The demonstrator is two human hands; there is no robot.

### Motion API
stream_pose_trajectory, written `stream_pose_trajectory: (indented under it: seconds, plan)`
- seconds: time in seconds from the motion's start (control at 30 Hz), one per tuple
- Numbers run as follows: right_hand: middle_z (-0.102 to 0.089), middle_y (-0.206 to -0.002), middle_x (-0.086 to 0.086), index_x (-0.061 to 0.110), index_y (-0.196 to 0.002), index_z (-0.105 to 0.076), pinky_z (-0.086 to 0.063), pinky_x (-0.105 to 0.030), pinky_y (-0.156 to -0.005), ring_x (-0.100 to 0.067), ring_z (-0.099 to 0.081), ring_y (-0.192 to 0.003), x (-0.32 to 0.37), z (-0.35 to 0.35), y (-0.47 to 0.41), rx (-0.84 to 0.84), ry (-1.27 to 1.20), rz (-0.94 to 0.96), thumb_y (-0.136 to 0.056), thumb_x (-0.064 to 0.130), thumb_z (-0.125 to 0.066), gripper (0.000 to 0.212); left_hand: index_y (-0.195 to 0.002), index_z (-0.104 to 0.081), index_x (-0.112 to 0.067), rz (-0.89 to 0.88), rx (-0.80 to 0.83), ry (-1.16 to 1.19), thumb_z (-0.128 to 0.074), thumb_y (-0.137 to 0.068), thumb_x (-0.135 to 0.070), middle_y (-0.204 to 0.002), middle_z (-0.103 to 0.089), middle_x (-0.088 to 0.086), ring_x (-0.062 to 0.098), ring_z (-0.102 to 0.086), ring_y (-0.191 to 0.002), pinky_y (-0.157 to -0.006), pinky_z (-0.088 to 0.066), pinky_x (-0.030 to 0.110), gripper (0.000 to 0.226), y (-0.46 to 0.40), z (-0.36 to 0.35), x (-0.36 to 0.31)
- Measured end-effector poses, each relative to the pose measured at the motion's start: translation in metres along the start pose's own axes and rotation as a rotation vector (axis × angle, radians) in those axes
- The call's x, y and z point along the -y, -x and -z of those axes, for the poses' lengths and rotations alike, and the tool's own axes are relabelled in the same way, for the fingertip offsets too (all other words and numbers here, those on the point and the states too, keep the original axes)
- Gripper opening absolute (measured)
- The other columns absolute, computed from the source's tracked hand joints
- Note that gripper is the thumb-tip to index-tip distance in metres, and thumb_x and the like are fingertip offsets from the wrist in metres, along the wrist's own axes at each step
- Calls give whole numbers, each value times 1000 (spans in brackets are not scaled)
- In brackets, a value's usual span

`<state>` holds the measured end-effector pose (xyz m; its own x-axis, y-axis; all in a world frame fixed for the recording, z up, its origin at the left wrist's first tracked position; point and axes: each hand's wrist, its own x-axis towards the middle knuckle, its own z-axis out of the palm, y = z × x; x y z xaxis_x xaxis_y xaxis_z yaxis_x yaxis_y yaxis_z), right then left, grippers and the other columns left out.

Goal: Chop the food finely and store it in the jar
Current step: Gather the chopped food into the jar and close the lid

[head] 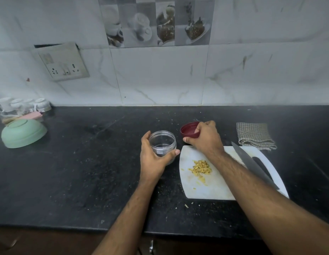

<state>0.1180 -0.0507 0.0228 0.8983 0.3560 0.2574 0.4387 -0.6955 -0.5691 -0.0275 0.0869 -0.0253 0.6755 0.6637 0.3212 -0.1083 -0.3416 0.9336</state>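
The left hand (153, 159) wraps its grip around the clear jar (162, 144), likely to keep it from sliding on the black bench (77, 172). The jar stands open and looks empty. At about one o'clock from the jar, the right hand (204, 138) pinches the red lid (188, 130) at the bench, probably to keep it out of the way. The chopped yellow food (200, 168) sits in a small pile on the white board (215, 188), at four o'clock from the jar. The knife (252, 163) rests on the board, not needed now. The food looks ready to go in the jar.
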Motion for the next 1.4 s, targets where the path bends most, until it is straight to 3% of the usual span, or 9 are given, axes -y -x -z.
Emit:
stream_pose_trajectory:
  seconds: [0.17,0.33,0.53,0.67,0.8,0.93,1.07,1.17,1.4]
  plan:
    - [-53,-105,1,21,-80,-57,-42,-28,-66,-14,-58,-83,-4,-13,-7,47,47,-40,-69,50,-88,44,-155,-26,-25,-74,-37,-56,-94,-57,-60,-154,-36,-8,5,-42,-138,-110,-40,24,125,-1,2,1]
    - [-68,-93,1,22,-80,-64,-43,-28,-65,-15,-64,-81,-13,-20,-5,50,3,-56,-75,45,-86,32,-154,-27,-21,-207,-82,-157,-87,-69,-59,-155,-34,-4,16,-37,-145,-115,-42,44,111,5,0,-5]
    - [-56,-134,-5,19,-118,-70,-52,-39,-93,-23,-61,-112,-7,-5,7,52,10,0,-83,43,-80,44,-149,-36,-7,-376,-99,-234,-68,-87,-59,-154,-38,8,23,-30,-151,-119,-35,50,87,11,-2,-12]
    - [-52,-137,-5,20,-106,-72,-51,-36,-94,-20,-60,-112,-4,8,26,12,-22,21,-90,30,-75,19,-145,-41,-3,-473,-71,-281,-74,-91,-41,-155,-40,6,20,-27,-152,-121,-32,42,74,19,-2,-18]
    - [-52,-135,-3,20,-100,-73,-51,-34,-93,-18,-59,-113,-6,22,52,-3,-73,40,-93,25,-71,9,-142,-45,-3,-528,-60,-297,-78,-89,-29,-152,-45,5,17,-32,-150,-120,-35,39,67,35,-1,-25]
    - [-55,-122,2,21,-98,-71,-51,-34,-89,-15,-60,-107,-12,35,75,-58,-113,81,-96,22,-67,5,-142,-47,-8,-492,-45,-297,-75,-92,-24,-145,-50,2,14,-44,-140,-113,-42,41,59,56,-7,-34]
    - [-56,-121,4,22,-103,-70,-49,-33,-86,-14,-58,-106,-15,47,95,-102,-146,80,-98,22,-64,8,-142,-46,-15,-430,67,-308,-71,-94,-31,-140,-53,-2,8,-48,-133,-110,-44,32,56,71,-19,-50]
    - [-57,-121,4,22,-106,-68,-48,-32,-83,-14,-58,-106,-22,47,112,-127,-129,70,-98,21,-62,10,-141,-45,-19,-381,172,-322,-70,-93,-34,-136,-56,-5,9,-53,-128,-107,-48,37,56,78,-28,-50]
    - [-65,-121,2,17,-124,-62,-52,-37,-93,-14,-61,-108,-40,33,135,-116,-155,59,-101,13,-54,25,-145,-41,-18,-263,238,-388,-75,-90,-22,-134,-60,-3,6,-56,-120,-103,-48,34,65,86,-36,-32]
